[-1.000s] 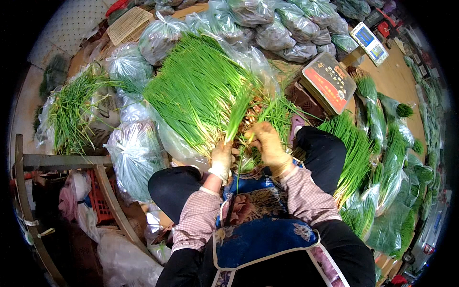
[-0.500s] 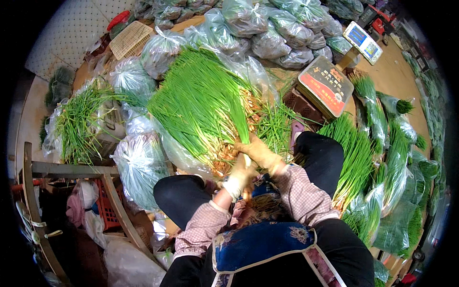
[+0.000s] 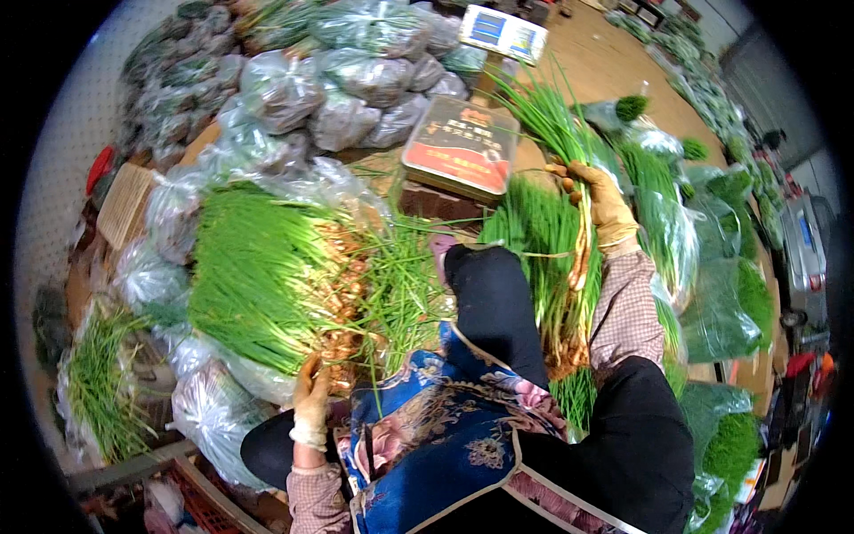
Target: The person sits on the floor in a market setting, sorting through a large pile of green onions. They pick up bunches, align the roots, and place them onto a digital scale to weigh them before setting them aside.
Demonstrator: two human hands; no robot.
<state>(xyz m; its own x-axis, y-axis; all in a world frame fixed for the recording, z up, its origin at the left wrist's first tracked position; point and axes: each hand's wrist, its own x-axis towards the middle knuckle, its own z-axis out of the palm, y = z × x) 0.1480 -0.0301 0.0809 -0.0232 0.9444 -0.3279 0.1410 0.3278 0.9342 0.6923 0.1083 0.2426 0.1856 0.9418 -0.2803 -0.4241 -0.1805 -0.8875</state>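
A bunch of thin spring onions [image 3: 559,120] is in my gloved right hand [image 3: 605,203], gripped around the pale stalks, with green tops fanning up and away and roots pointing toward me. It is over a row of sorted spring onions [image 3: 534,240] on my right. My gloved left hand [image 3: 310,400] is at the near edge of a large pile of spring onions [image 3: 258,276], fingers slightly parted beside the brown root ends. That pile lies on clear plastic, leaves to the left and roots to the right.
A weighing scale [image 3: 461,147] with a display [image 3: 503,34] stands ahead. Filled plastic bags [image 3: 356,76] are heaped behind the pile. Loose green leaves [image 3: 405,276] litter the ground by my knee. Bagged bundles [image 3: 663,214] line the right. A wooden frame [image 3: 209,494] is at lower left.
My hands have parted from around the bunch. The right one has carried it to the right, over the sorted row; the left has moved to the pile's roots. The view has swung right.
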